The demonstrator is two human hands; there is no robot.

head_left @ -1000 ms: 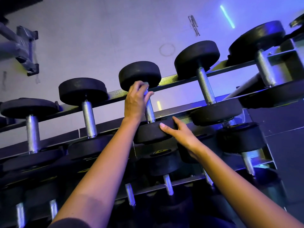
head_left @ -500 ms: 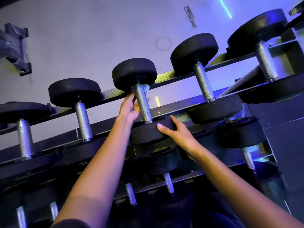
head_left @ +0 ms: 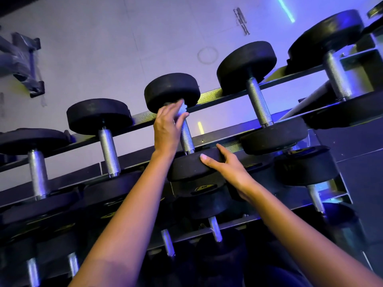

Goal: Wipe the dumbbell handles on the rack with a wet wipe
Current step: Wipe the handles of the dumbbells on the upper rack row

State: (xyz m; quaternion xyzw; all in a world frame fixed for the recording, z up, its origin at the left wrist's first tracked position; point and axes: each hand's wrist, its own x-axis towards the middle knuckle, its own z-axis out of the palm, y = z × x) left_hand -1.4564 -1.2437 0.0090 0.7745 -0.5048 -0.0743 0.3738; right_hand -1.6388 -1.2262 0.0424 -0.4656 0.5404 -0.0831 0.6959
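Note:
Black dumbbells with knurled steel handles lie across the top tier of the rack [head_left: 223, 94]. My left hand [head_left: 167, 127] curls around the upper end of the middle dumbbell's handle [head_left: 187, 137], holding a white wet wipe [head_left: 182, 109] against it just below the far weight head [head_left: 172, 91]. My right hand [head_left: 226, 164] rests with thumb and fingers on the near weight head [head_left: 186, 168] of the same dumbbell. Most of the wipe is hidden by my fingers.
Neighbouring dumbbells sit left [head_left: 108, 150] and right [head_left: 259, 100] of the one I touch, with more at both ends. Lower tiers hold further dumbbells [head_left: 215, 228] in dim light. A grey wall lies behind, with a metal bracket [head_left: 22, 63] at upper left.
My left hand slid down the handle half a second ago and has now moved back up to its top end with the wipe. My right hand stayed on the near weight head.

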